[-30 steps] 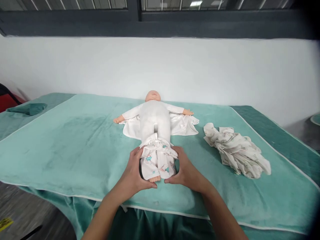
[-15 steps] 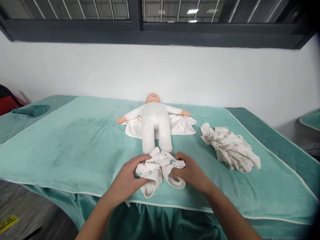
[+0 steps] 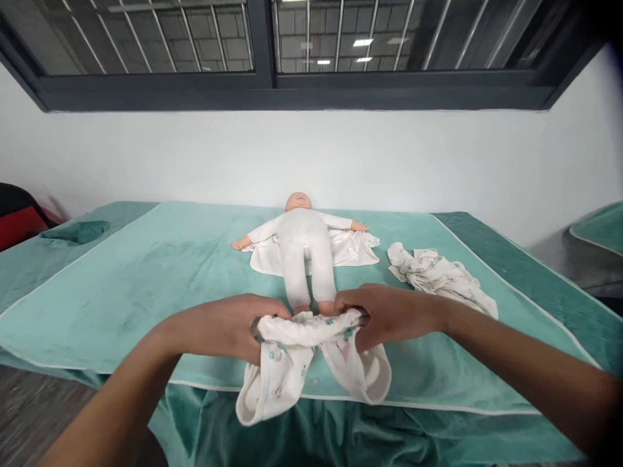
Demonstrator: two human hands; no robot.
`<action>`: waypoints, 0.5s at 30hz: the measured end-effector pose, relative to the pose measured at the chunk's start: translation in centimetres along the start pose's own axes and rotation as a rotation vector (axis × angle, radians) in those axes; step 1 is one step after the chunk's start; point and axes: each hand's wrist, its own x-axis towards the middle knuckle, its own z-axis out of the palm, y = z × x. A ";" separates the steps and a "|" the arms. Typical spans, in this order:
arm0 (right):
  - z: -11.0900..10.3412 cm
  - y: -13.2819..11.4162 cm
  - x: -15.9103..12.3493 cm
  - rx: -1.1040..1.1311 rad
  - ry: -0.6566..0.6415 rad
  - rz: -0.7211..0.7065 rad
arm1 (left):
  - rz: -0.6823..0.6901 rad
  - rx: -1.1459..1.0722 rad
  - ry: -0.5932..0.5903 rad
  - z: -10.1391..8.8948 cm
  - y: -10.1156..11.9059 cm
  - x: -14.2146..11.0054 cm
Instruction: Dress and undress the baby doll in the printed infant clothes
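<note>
A baby doll (image 3: 305, 237) in white cloth lies on its back, arms spread, feet toward me. Under its upper body is an opened white garment (image 3: 354, 248). Just in front of the doll's feet, my left hand (image 3: 238, 327) grips one side of the waistband of small white printed baby pants (image 3: 282, 379). My right hand (image 3: 372, 318) is closed on the other side of the same waistband. Both pant legs hang down toward me over the bed's front edge, their cuffs open. Fingertips of both hands are partly hidden inside the cloth.
A crumpled white printed cloth (image 3: 440, 275) lies right of the doll. Green velvet bedding (image 3: 160, 279) with white piping covers the bed. Behind it stand a white wall (image 3: 311, 152) and a dark window frame (image 3: 302, 91). A red and black object (image 3: 22, 217) is at far left.
The pants have been lifted nearer to me and their waistband pulled wider. Both hands have turned, backs now upward, and the camera view has tilted up slightly.
</note>
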 end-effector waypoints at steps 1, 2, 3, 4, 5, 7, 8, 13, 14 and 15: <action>-0.6 -0.7 -0.3 -0.081 -0.054 0.000 | 0.002 0.079 -0.052 -0.5 0.7 -0.3; -1.1 -1.4 -0.5 -0.142 -0.102 0.001 | 0.008 0.143 -0.088 -0.9 1.4 -0.5; -1.6 -2.1 -0.8 -0.182 -0.141 0.001 | 0.016 0.191 -0.111 -1.2 2.1 -0.6; -2.1 -2.8 -1.0 -0.201 -0.167 -0.004 | 0.021 0.226 -0.130 -1.5 2.6 -0.7; -2.5 -3.4 -1.2 -0.203 -0.185 -0.014 | 0.018 0.251 -0.146 -1.8 3.1 -0.8; -3.4 -4.5 -1.4 -0.181 -0.186 -0.043 | 0.003 0.286 -0.163 -2.5 3.8 -1.0; -3.9 -5.0 -1.4 -0.169 -0.169 -0.064 | -0.008 0.299 -0.163 -2.9 4.1 -1.1; -5.8 -6.7 -1.4 -0.181 0.001 -0.145 | 0.060 0.251 -0.103 -5.3 5.1 -1.5; -6.1 -7.1 -1.4 -0.165 0.044 -0.160 | 0.097 0.219 -0.074 -5.8 5.2 -1.5; -6.4 -7.4 -1.4 -0.139 0.090 -0.183 | 0.135 0.185 -0.045 -6.2 5.4 -1.4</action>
